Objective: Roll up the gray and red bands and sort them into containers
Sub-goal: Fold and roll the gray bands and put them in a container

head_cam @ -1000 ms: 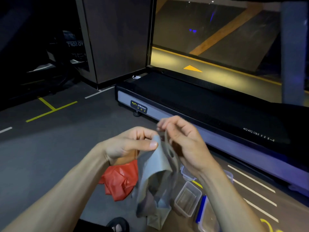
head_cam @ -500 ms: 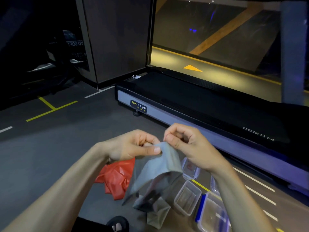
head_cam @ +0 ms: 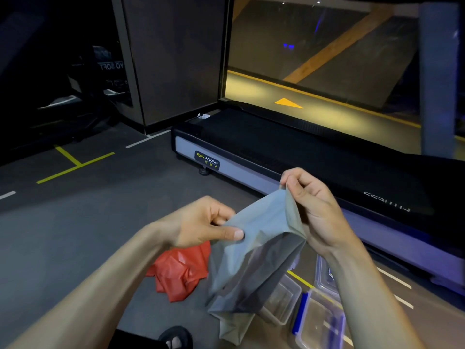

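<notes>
My left hand (head_cam: 201,222) and right hand (head_cam: 312,207) pinched the gray band (head_cam: 254,260) at its top edge, above the floor; the red band (head_cam: 181,273) lay crumpled beside clear containers (head_cam: 284,301).

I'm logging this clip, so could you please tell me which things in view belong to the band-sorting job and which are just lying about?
Part of the job:
- gray band, pinched by left hand and right hand
- red band, crumpled on the floor
- clear containers, on the floor

Just lying about:
- treadmill
- sandal
</notes>
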`<state>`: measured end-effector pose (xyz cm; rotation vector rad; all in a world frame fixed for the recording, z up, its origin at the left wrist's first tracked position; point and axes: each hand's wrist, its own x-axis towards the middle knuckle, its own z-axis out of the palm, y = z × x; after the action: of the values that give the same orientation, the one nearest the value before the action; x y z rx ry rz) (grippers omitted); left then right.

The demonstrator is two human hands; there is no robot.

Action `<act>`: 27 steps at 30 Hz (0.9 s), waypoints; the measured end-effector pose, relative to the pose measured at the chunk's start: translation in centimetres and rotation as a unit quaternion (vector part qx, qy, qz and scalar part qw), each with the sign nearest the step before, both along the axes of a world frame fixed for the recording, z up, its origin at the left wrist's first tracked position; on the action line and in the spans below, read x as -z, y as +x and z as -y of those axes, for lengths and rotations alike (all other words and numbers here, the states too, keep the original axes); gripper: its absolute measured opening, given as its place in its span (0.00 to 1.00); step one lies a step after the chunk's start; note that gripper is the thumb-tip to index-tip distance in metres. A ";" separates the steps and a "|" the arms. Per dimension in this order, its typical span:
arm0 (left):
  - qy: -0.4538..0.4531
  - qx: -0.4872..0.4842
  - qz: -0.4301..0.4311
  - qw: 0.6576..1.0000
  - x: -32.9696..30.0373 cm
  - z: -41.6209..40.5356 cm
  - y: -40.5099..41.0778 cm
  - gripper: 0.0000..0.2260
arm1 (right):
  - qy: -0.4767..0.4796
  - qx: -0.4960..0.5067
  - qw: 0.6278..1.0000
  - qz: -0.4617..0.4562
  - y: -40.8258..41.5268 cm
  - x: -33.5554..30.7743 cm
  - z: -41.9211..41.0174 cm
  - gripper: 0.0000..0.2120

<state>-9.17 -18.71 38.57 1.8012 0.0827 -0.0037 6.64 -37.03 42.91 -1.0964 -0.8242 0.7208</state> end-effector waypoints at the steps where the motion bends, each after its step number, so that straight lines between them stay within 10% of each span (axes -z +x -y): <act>1: -0.001 0.002 0.003 1.000 0.0 0.0 0.0 0.10 | 0.001 -0.001 1.000 -0.003 0.1 0.0 0.0 0.07; 11: -0.038 0.047 -0.007 0.998 -0.6 0.1 -0.5 0.10 | -0.008 0.002 1.000 -0.013 0.5 0.2 0.5 0.05; 18: -0.304 0.079 0.100 0.944 -1.6 -0.2 -1.2 0.14 | -0.091 -0.098 0.978 0.158 -1.2 3.4 -1.5 0.08; 25: -0.437 0.214 0.131 0.864 -2.4 0.7 -1.1 0.11 | 0.029 -0.089 0.993 -0.068 -1.4 3.6 -2.1 0.09; 27: -0.398 0.165 0.118 0.895 -2.4 0.8 -1.1 0.09 | 0.068 -0.095 0.987 -0.108 -1.8 3.1 -2.1 0.07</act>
<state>-10.30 -19.55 40.98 0.9619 -0.3577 -0.0526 4.83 -34.88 39.81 -0.8078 -0.7863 0.9114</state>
